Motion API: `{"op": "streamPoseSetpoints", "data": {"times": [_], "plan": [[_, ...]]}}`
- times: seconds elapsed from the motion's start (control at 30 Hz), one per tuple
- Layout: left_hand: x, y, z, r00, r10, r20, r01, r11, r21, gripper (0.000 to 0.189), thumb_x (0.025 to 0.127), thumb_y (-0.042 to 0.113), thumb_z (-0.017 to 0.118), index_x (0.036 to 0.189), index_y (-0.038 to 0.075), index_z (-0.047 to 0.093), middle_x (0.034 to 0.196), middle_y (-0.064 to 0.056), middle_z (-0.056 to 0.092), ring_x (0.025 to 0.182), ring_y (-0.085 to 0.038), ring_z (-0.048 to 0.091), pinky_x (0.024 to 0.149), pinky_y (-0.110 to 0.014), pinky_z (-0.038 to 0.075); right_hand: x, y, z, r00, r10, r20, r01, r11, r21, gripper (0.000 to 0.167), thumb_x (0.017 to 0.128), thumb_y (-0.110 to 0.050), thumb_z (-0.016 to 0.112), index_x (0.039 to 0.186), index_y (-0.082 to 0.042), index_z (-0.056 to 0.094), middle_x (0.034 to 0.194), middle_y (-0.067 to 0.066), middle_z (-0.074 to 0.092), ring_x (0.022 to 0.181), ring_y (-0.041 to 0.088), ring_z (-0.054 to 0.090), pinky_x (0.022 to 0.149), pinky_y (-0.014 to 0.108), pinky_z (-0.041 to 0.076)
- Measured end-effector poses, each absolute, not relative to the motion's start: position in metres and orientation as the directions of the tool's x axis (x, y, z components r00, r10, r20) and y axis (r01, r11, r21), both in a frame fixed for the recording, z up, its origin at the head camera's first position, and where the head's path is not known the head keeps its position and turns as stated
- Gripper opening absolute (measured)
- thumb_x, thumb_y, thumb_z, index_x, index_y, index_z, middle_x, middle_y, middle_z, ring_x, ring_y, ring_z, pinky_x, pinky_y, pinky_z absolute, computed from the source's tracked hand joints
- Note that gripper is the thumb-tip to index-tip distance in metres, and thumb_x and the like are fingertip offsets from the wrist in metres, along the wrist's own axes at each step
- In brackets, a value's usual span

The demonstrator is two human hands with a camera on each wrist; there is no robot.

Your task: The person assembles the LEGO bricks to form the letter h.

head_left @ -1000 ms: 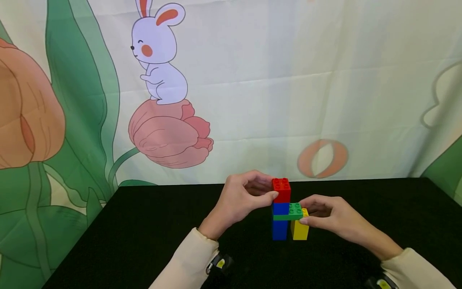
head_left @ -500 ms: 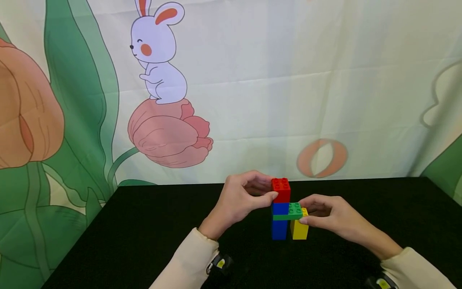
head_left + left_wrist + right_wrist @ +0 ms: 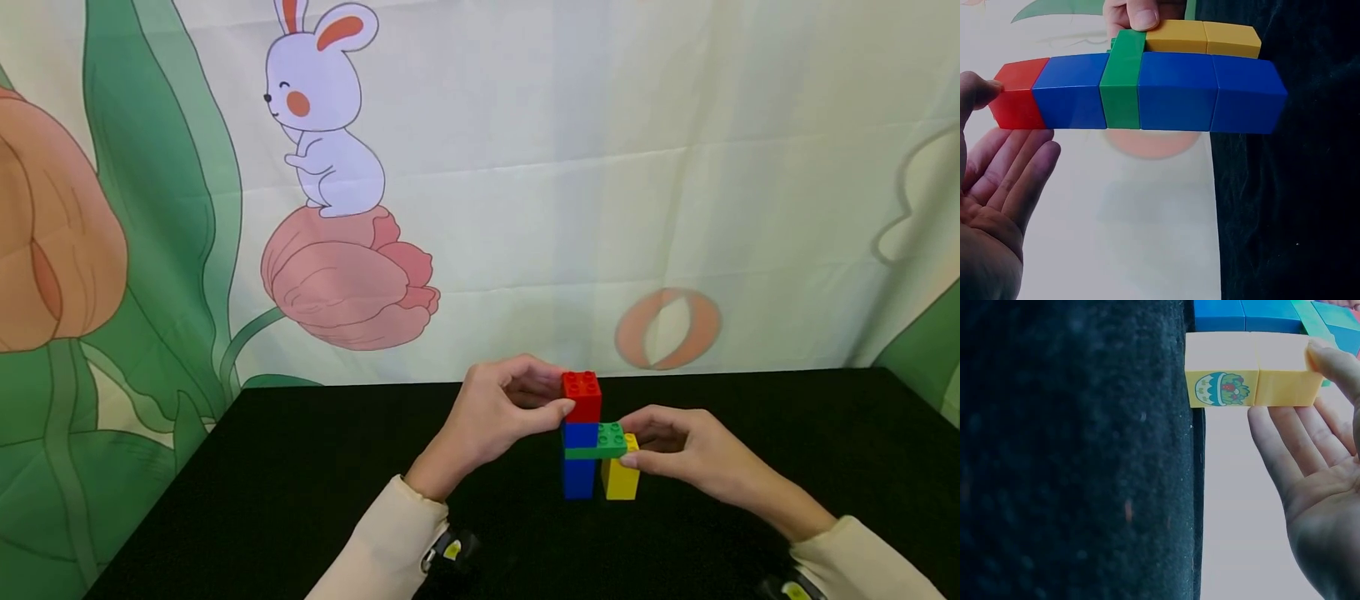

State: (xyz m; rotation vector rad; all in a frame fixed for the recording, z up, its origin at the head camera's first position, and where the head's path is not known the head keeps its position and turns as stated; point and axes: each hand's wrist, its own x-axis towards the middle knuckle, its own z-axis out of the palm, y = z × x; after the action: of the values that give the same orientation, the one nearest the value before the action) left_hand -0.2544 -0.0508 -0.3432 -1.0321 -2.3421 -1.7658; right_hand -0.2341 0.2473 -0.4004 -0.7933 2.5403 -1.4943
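Note:
A toy-brick tower stands on the black cloth. On its top is a red brick [image 3: 581, 398], which my left hand [image 3: 491, 412] pinches between thumb and fingers. Beneath the red one come a blue brick [image 3: 1072, 90], a flat green brick [image 3: 1122, 81] and two lower blue bricks [image 3: 1179, 90]. The green piece sticks out to the right over a stack of two yellow bricks [image 3: 1222, 369]. My right hand [image 3: 686, 446] pinches the upper yellow brick close under the green one, thumb on the near side and fingers behind. A printed picture decorates the lower yellow brick.
The black cloth [image 3: 337, 483] covers the table, its far edge just behind the tower. Behind it hangs a pale curtain [image 3: 510, 208] printed with a rabbit and tulips. Dark wrist cameras [image 3: 450, 550] are strapped over both cream sleeves.

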Motion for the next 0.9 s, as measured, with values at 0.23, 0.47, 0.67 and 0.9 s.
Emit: {"op": "streamPoseSetpoints", "data": {"times": [0.23,0.47,0.67,0.9], "plan": [[-0.255,-0.0486,-0.3429,-0.764,0.492,0.417,0.537,0.127,0.834,0.027,0.094,0.012,0.081,0.12,0.005,0.075,0.11,-0.001,0.079,0.095,-0.011,0.075,0.087,-0.031,0.063,-0.2324,0.2494,-0.4005,-0.864,-0.472,0.173,-0.375,0.376,-0.847,0.037,0.1,-0.018,0.075,0.133,-0.003,0.065,0.122,0.009,0.072,0.106,0.02,0.072,0.089,0.03,0.061],[-0.254,-0.0527,-0.3431,-0.774,0.478,0.416,0.529,0.128,0.839,0.027,0.095,0.012,0.081,0.12,0.005,0.075,0.111,-0.002,0.079,0.094,-0.012,0.076,0.087,-0.032,0.063,-0.2341,0.2455,-0.4007,-0.848,-0.49,0.2,-0.403,0.353,-0.844,0.034,0.101,-0.017,0.074,0.131,-0.004,0.066,0.121,0.009,0.073,0.104,0.02,0.072,0.088,0.031,0.061],[-0.2546,-0.0537,-0.3446,-0.769,0.48,0.422,0.537,0.126,0.834,0.029,0.095,0.013,0.082,0.122,0.004,0.074,0.112,-0.005,0.079,0.096,-0.014,0.076,0.087,-0.032,0.063,-0.2337,0.2437,-0.401,-0.854,-0.479,0.203,-0.408,0.374,-0.833,0.034,0.1,-0.019,0.075,0.13,-0.005,0.067,0.119,0.006,0.073,0.103,0.019,0.072,0.088,0.031,0.061],[-0.2543,-0.0521,-0.3449,-0.771,0.485,0.413,0.525,0.116,0.843,0.029,0.096,0.014,0.081,0.122,0.005,0.074,0.113,-0.004,0.078,0.097,-0.014,0.076,0.088,-0.031,0.062,-0.2324,0.2459,-0.4007,-0.86,-0.473,0.192,-0.4,0.391,-0.829,0.035,0.1,-0.019,0.075,0.131,-0.005,0.066,0.121,0.007,0.073,0.104,0.019,0.072,0.088,0.03,0.061]]}}
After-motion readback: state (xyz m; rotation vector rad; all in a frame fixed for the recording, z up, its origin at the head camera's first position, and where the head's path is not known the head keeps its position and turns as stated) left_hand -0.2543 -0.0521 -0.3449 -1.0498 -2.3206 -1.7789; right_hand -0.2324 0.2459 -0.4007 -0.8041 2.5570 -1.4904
